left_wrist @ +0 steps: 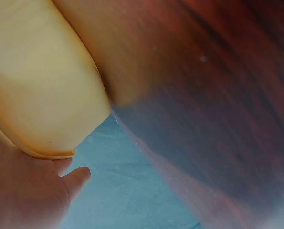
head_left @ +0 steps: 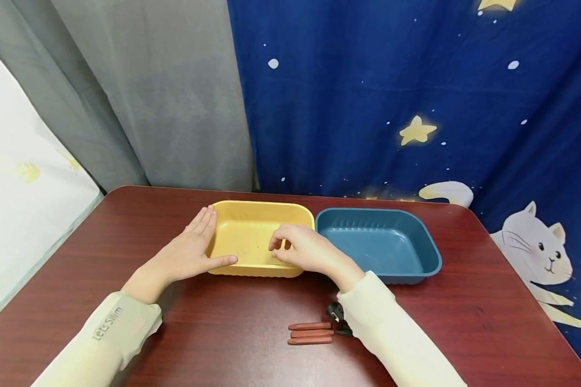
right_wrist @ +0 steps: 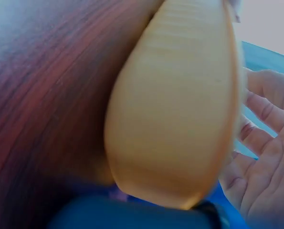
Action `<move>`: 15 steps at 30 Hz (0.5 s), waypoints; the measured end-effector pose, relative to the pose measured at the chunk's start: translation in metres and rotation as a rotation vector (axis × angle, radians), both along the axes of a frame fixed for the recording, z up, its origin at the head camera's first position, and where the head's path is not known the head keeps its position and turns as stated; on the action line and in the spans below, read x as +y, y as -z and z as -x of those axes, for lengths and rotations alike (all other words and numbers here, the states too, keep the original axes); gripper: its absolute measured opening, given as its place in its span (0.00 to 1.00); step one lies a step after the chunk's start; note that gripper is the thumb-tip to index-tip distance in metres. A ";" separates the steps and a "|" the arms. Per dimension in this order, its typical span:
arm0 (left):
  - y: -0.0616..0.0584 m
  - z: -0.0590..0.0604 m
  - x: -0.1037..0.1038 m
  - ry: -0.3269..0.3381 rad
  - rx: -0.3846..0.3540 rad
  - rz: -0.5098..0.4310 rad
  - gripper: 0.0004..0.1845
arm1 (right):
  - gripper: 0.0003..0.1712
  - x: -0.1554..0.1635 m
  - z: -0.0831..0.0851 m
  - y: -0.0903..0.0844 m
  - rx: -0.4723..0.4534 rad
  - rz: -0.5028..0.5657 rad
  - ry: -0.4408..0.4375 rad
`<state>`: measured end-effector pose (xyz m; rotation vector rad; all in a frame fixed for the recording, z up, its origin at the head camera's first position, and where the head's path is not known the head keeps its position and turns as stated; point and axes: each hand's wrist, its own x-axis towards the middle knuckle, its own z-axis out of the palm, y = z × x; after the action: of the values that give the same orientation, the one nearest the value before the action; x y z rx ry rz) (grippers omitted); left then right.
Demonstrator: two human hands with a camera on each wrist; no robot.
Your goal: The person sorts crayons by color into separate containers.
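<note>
A yellow plastic bin [head_left: 252, 212] stands near the table's far side. My left hand [head_left: 193, 244] rests at its left end, fingers straight along the side and thumb across the near rim. Over the bin's right part, my right hand [head_left: 302, 247] has loosely bent fingers, with a gap between fingertips and thumb. I see nothing in its grasp. In the right wrist view, the bin's wall [right_wrist: 175, 105] hides some of the right fingertips. Part of the left hand [left_wrist: 32, 191] shows beside the bin in the left wrist view.
A blue bin [head_left: 382, 277] adjoins the yellow one on the right. Three reddish-brown sticks [head_left: 311, 333] lie nearer on the table [head_left: 213, 333]. A black object [head_left: 336, 312], partly hidden by the right sleeve, lies beside them. Curtains [head_left: 319, 107] hang behind the table.
</note>
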<state>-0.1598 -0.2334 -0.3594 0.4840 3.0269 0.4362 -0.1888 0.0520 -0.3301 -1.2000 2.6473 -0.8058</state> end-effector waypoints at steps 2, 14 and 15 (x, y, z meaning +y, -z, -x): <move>0.000 0.000 0.000 -0.002 -0.006 -0.002 0.65 | 0.05 0.007 -0.007 -0.004 0.009 0.017 -0.001; -0.001 0.001 -0.001 0.012 -0.008 0.008 0.65 | 0.04 0.043 -0.057 -0.008 0.151 -0.005 -0.027; -0.001 0.001 -0.001 0.012 -0.006 0.009 0.65 | 0.04 0.046 -0.060 -0.007 0.161 -0.010 -0.030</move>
<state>-0.1606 -0.2348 -0.3584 0.4985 3.0170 0.4229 -0.1291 0.0979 -0.3231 -1.3527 2.7475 -0.7187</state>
